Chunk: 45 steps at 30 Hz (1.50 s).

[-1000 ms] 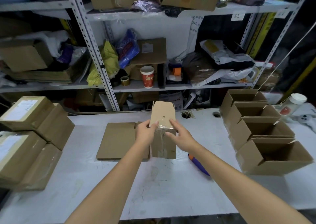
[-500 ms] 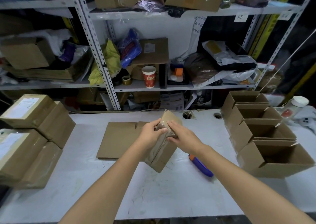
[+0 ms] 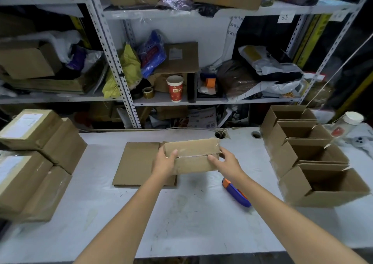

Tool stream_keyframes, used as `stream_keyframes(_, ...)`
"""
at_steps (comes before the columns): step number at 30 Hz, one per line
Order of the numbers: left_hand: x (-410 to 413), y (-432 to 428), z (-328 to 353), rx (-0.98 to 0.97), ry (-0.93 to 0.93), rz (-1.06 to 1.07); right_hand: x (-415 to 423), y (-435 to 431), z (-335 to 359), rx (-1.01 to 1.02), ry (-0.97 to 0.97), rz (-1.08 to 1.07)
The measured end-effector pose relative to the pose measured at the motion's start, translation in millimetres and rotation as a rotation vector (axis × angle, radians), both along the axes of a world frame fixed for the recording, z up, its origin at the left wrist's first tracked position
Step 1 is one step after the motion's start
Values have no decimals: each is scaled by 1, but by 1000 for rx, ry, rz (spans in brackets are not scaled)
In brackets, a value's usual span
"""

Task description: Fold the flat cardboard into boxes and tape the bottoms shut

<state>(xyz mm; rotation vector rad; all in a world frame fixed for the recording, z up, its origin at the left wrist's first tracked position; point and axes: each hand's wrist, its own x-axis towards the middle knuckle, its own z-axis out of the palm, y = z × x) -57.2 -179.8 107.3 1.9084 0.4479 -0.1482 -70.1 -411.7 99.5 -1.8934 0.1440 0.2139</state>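
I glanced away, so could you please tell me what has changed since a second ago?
The box was turned from standing on end to lying sideways, taped seam facing up; left hand and right hand still grip it. The flat cardboard, purple tool and open boxes stayed put.

Scuffed white table (image 3: 181, 229): flat cardboard (image 3: 137, 162) in the middle, a blue and orange tool (image 3: 237, 194) right of it, four open boxes (image 3: 323, 185) along the right, taped boxes (image 3: 30, 173) stacked left.

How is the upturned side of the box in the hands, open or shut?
Shut. On the box, held by the left hand and right hand, two flaps meet along a seam under glossy tape.
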Motion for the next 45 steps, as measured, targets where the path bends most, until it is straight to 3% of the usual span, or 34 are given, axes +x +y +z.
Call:
stream_keyframes(3,8,10,-2,81,-18,-20,0,-7,-4,-67,63,55)
stream_keyframes(7,17,18,9,263,-30,-157,4,-11,7,-340,16,16)
stream_keyframes(10,19,6,27,280,-35,-322,7,1,17,-459,-35,290)
stream_keyframes(13,23,-9,37,317,-64,-453,7,14,14,-381,31,399)
stream_keyframes(19,29,-25,33,426,-140,-386,-1,16,1,-126,4,185)
stream_keyframes(22,20,-28,21,192,-67,-268,-2,11,-2,-41,45,5)
stream_keyframes(25,0,-35,-3,-66,67,-347,-8,11,-9,7,89,16)
stream_keyframes(31,-21,-39,-43,-184,257,-288,-32,9,-28,91,322,41)
stream_keyframes(39,-23,-45,-80,-204,297,-284,-32,14,-53,47,278,-9)
stream_keyframes(43,-21,-49,-77,-197,324,-290,-28,-9,-60,129,441,18)
stream_keyframes(45,-23,-51,-73,-186,326,-282,-25,-29,-70,-4,433,-52)
